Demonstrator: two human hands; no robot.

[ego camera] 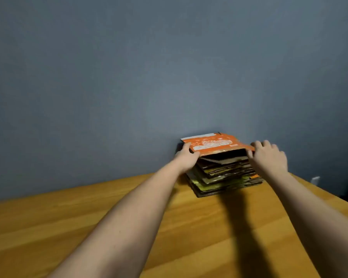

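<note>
A stack of flat cardboard pieces (223, 175) sits at the far side of a wooden table (88, 227), close to the wall. On top lies an orange printed packet (213, 145), its near edge lifted off the stack. My left hand (186, 158) grips the packet's left near corner, thumb on top. My right hand (269, 157) holds the packet's right near corner, fingers curled over it. Both arms reach forward across the table.
A blue-grey wall (149, 77) stands right behind the stack. The table's right edge runs diagonally at the right, with white objects (315, 180) on the floor beyond it.
</note>
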